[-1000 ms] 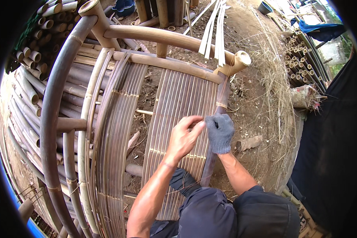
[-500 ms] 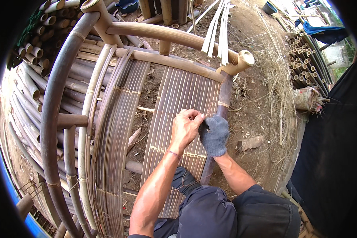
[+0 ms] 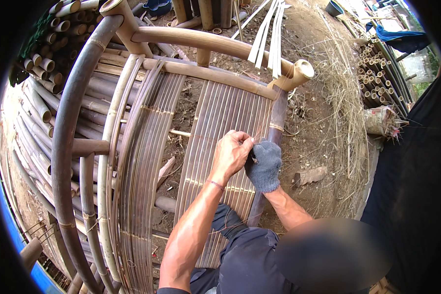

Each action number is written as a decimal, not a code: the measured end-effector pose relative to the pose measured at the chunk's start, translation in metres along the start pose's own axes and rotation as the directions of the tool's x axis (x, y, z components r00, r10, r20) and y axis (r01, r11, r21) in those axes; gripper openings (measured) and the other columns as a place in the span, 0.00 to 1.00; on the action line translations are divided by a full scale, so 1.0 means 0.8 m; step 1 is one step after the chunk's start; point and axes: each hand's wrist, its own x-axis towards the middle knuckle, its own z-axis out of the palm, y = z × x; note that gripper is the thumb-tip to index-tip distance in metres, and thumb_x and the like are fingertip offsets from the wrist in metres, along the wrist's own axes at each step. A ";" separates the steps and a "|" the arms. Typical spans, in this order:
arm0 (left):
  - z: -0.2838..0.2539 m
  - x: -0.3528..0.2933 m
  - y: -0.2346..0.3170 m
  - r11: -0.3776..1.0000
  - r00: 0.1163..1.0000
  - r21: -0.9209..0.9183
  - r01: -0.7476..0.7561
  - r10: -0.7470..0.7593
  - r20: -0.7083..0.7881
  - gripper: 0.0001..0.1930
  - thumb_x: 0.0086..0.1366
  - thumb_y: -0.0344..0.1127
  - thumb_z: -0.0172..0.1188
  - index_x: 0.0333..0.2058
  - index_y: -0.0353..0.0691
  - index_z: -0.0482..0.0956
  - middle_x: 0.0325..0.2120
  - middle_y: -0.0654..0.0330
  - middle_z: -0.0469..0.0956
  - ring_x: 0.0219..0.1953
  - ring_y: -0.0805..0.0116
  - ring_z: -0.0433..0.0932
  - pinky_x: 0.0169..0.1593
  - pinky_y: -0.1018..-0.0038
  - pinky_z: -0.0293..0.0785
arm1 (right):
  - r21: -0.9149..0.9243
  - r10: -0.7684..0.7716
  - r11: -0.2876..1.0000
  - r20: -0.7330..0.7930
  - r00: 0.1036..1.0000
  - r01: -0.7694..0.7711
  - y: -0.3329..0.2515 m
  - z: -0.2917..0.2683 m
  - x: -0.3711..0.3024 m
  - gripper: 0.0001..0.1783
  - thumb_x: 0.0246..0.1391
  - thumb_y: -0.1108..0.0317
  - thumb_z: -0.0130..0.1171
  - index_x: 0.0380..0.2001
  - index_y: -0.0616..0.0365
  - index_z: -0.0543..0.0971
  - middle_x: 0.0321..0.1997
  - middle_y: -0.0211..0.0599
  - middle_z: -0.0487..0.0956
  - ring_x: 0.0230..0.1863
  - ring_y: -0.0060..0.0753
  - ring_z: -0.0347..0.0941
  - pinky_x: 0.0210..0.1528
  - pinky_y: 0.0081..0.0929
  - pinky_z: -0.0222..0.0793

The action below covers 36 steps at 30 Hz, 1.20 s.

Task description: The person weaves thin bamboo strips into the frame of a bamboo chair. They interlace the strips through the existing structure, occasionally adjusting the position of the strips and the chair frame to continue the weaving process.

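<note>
My bare left hand (image 3: 230,154) and my right hand (image 3: 264,167), in a grey knit glove, meet above the right side of a bamboo bench seat. Fingertips of both are pinched together, nearly touching. Thin reddish string (image 3: 258,131) shows at the fingertips; its ends are too fine to follow. Beneath lie narrow brown bamboo slats (image 3: 216,115) laid side by side. They run up to a thick bamboo crossbar (image 3: 211,75). A dark bamboo rail (image 3: 278,110) borders the slats at the right. My knee rests against the slats below my hands.
A second band of slats (image 3: 149,132) lies to the left, past a gap. Bamboo poles (image 3: 36,110) are stacked at far left, with another pile (image 3: 377,81) at right. Pale strips (image 3: 267,39) lean on the top rail (image 3: 196,38). A cut bamboo piece (image 3: 309,176) lies on the dirt.
My hands remain together at almost the same spot, with the left fingers shifted slightly upward. A blurred dark patch now covers the lower right.
</note>
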 end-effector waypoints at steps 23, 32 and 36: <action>-0.121 -0.081 -0.021 0.973 0.873 0.229 -0.033 0.139 -0.468 0.14 0.65 0.38 0.66 0.28 0.32 0.79 0.24 0.56 0.75 0.26 0.63 0.74 0.32 0.66 0.71 | 0.386 0.212 -0.020 0.903 0.373 -0.922 -0.050 -0.002 -0.063 0.21 0.65 0.64 0.56 0.55 0.68 0.74 0.41 0.39 0.80 0.37 0.28 0.80 0.41 0.24 0.77; -0.141 -0.115 -0.016 0.994 0.904 -0.073 -0.076 0.037 -0.426 0.07 0.65 0.31 0.63 0.33 0.32 0.85 0.28 0.59 0.79 0.31 0.72 0.77 0.36 0.74 0.72 | 0.380 0.004 -0.161 0.923 0.384 -0.911 -0.090 -0.004 -0.036 0.23 0.66 0.67 0.53 0.62 0.64 0.69 0.46 0.38 0.77 0.41 0.31 0.77 0.51 0.33 0.76; -0.144 -0.124 -0.017 0.997 0.888 0.019 -0.080 0.080 -0.454 0.07 0.64 0.29 0.61 0.31 0.33 0.85 0.29 0.56 0.81 0.30 0.68 0.79 0.36 0.73 0.74 | 0.466 0.016 -0.307 0.874 0.485 -0.830 -0.098 -0.002 -0.037 0.23 0.67 0.66 0.52 0.62 0.62 0.69 0.47 0.37 0.75 0.40 0.31 0.78 0.53 0.39 0.77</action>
